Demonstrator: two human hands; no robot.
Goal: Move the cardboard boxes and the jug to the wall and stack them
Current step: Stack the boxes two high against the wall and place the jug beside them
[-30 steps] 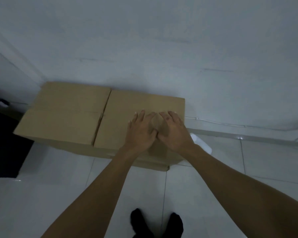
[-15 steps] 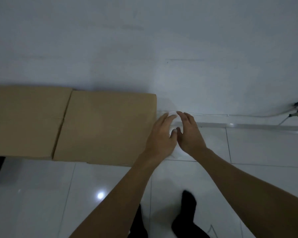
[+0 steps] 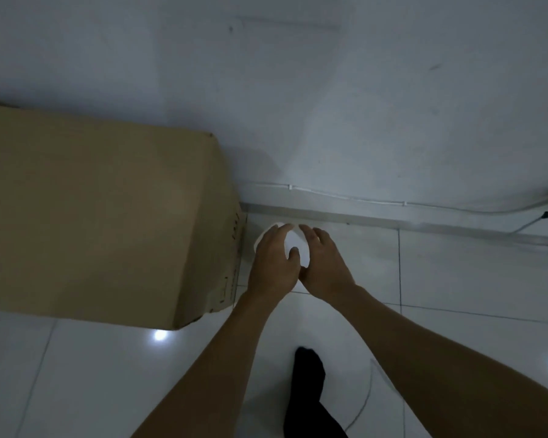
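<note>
Dim light, head view looking down. Far left: cardboard box point(image 3: 92, 213) standing on the white tiled floor point(image 3: 472, 279), its far side close against the wall point(image 3: 361, 105); printed marks show on its right face, too dark to read. Just right of the box, in the corner where floor meets wall, sits the white jug point(image 3: 295, 245), mostly hidden under my hands; only a pale rounded part shows between them. My left hand point(image 3: 274, 263) lies over the jug's left side, fingers curved around it, thumb on the near face. My right hand point(image 3: 325, 263) covers the right side, fingers curved over the top edge. Both hands look wrapped on the jug, the grip closed round it from either side; whether it is lifted off the floor I cannot tell. Right of the hands: a thin white cable point(image 3: 377, 200) runs along the base of the wall. Near bottom centre, my foot in a black sock point(image 3: 309, 371) on the tiles.
</note>
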